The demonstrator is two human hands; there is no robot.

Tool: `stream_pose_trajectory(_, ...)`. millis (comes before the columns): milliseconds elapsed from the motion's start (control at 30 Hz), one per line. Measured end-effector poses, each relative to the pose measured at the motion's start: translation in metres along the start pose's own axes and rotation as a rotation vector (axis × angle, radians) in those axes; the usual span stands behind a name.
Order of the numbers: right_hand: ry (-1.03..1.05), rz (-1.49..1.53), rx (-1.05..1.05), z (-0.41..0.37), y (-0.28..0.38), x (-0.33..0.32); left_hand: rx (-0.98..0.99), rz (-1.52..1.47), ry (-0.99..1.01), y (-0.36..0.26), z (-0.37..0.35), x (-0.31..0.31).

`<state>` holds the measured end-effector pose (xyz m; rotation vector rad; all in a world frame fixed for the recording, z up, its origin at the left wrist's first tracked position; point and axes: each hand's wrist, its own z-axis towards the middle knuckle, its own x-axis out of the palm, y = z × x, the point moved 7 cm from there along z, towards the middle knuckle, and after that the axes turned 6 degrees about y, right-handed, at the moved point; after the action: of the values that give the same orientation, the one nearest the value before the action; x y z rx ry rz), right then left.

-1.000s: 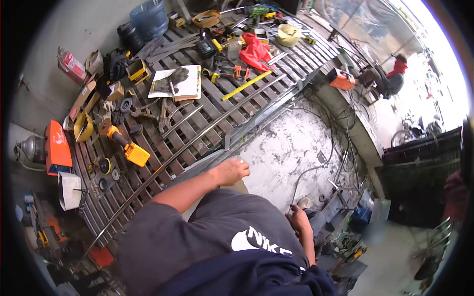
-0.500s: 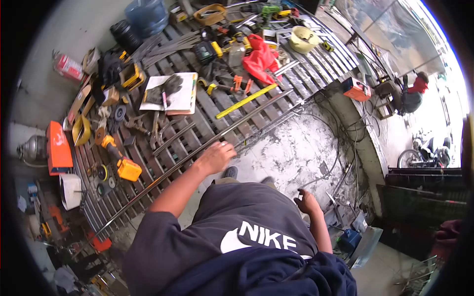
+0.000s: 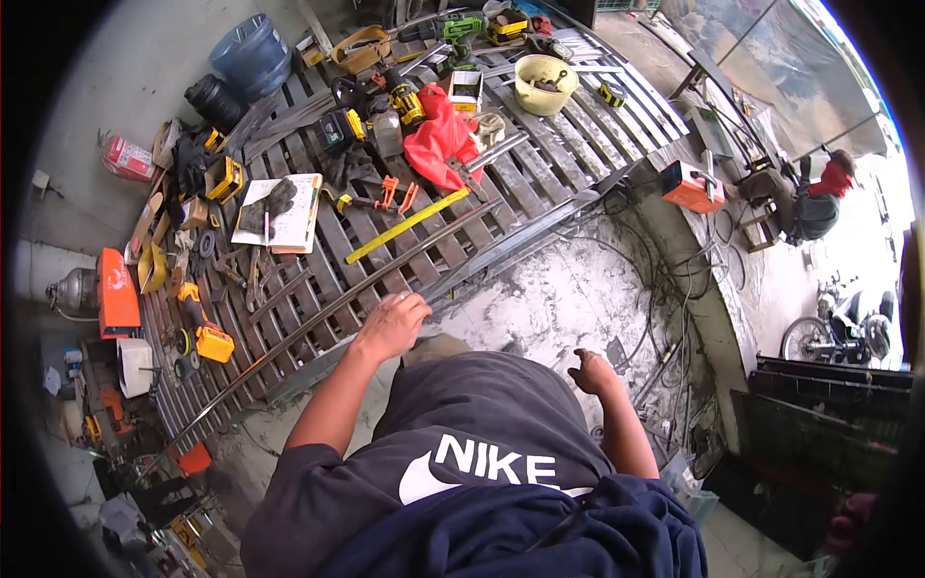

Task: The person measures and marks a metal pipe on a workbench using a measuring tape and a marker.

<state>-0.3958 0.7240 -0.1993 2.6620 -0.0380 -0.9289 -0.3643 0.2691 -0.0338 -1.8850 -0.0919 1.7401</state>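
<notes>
My left hand [image 3: 393, 325] hangs in the air by the front edge of the slatted metal workbench [image 3: 424, 289], its fingers loosely bent and nothing visible in them. Apart from the bench, over the floor, my right hand [image 3: 594, 372] has a finger stretched out; I see no held object. The bench part nearest my left hand carries a long metal bar [image 3: 385, 274] along the front. Behind it lie a yellow ruler-like strip [image 3: 408, 225], orange-handled clamps [image 3: 390, 195] and an open notebook [image 3: 299, 223] with a dark glove [image 3: 281, 200] and a pen on it.
A yellow cordless grinder [image 3: 204, 328] lies at the bench's left. A red cloth [image 3: 441, 144], a cream bucket [image 3: 545, 85] and a green drill [image 3: 458, 26] are farther back. Cables [image 3: 665, 289] trail over the floor. Another person [image 3: 814, 204] sits at the right beside an orange machine [image 3: 694, 186].
The view has shifted, so the bench and its tools appear farther left. My left hand appears slightly lower and farther left. Nothing is visibly picked up or put down.
</notes>
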Motion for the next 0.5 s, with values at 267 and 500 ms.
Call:
stream_pose_trajectory(267, 0.060, -0.053, -0.006, 0.036, -0.014, -0.087, -0.083, -0.087, -0.034, -0.008, 0.058, 0.012)
stream_pose_trajectory(500, 0.048, -0.130, -0.020, 0.080, 0.015, -0.158, -0.070, -0.125, -0.109, 0.042, 0.123, -0.002)
